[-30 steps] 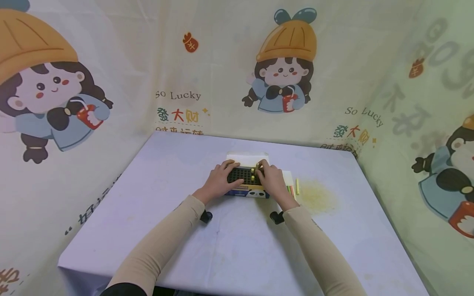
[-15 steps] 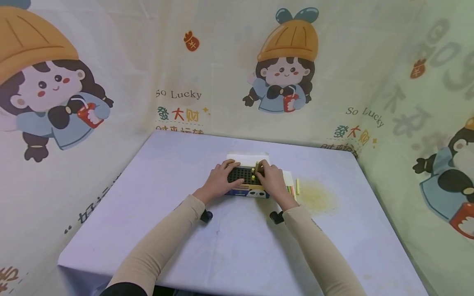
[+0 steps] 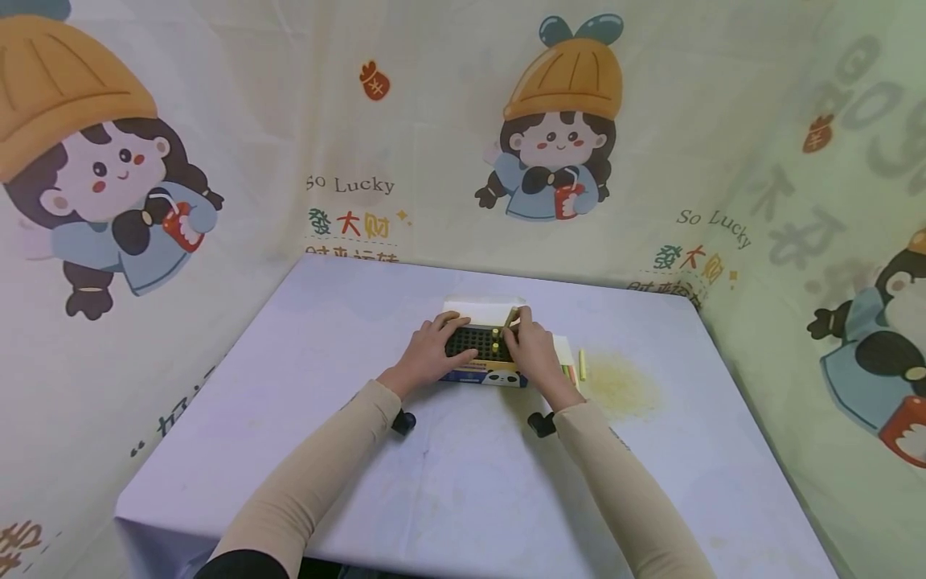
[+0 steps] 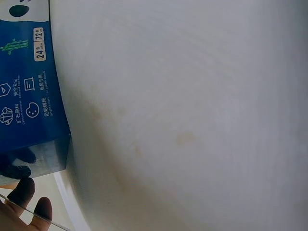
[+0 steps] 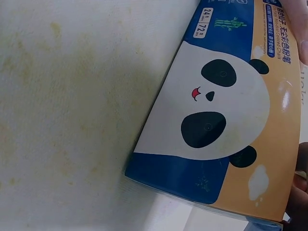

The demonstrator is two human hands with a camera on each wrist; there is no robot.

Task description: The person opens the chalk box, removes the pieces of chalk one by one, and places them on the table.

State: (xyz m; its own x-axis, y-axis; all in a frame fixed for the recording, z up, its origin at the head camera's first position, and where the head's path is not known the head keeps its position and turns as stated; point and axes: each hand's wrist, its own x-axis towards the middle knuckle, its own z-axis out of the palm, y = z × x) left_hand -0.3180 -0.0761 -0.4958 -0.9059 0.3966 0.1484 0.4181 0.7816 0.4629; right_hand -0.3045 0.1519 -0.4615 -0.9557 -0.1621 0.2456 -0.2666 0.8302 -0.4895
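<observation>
A chalk box (image 3: pixel 483 376) with a panda on its front stands on the table, its top open over a black grid of holes (image 3: pixel 466 342). My left hand (image 3: pixel 427 354) grips the box's left end, thumb along the near edge and fingers at the far edge. In the left wrist view, fingertips (image 4: pixel 36 204) show beside the box's end. Above the grid's right end, my right hand (image 3: pixel 534 350) pinches a yellowish chalk stick (image 3: pixel 511 316), which leans to the right. Two yellow chalks (image 3: pixel 495 347) stand up out of the holes.
The white lid flap (image 3: pixel 481 311) is folded back behind the box. Right of the box lies a white pack with coloured chalks (image 3: pixel 569 372), partly behind my right hand. Beside it lies a loose yellow chalk (image 3: pixel 582 364), near yellow dust (image 3: pixel 622 386) on the white tablecloth.
The chalk in my right hand has risen slightly, shifted right and tipped from upright to leaning. My left hand and the box stay in place.
</observation>
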